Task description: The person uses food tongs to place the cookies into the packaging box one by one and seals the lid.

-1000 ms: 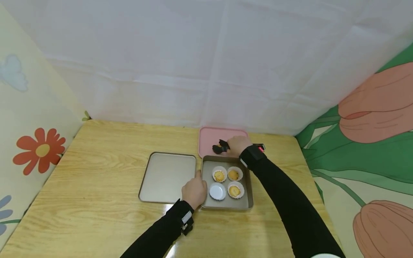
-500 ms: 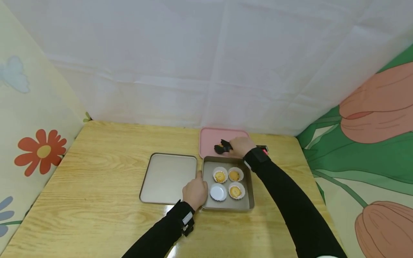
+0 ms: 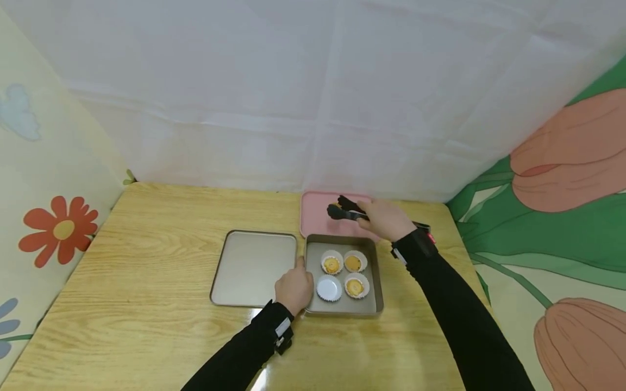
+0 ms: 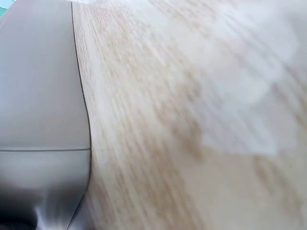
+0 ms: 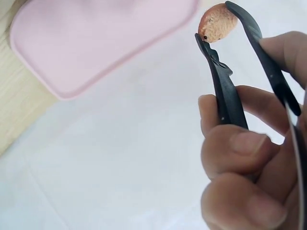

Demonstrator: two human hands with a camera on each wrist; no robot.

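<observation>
My right hand (image 3: 389,219) grips black tongs (image 3: 344,213) over the pink tray (image 3: 313,220). In the right wrist view, the tong tips pinch a small golden-brown cookie (image 5: 218,23) with a dark speck. A square metal tin (image 3: 373,301) stands in front of the tray. Inside it, three white paper cups hold baked pieces, among them a cup with a yellow-topped one (image 3: 356,287); the front-left paper cup (image 3: 330,289) is bare. My left hand (image 3: 294,289) holds the tin's left rim, one digit extended along it. That hand is hidden in the left wrist view.
The shallow metal lid (image 3: 254,269) lies left of the tin, close beside my left hand. Both rest on the wooden table (image 3: 161,271). A white cloth (image 3: 244,98) hangs behind the table's back edge, and printed panels stand at both sides.
My right hand has moved right and back, lifting the tongs with the cookie from low over the tray. My left hand stays at the tin's rim.
</observation>
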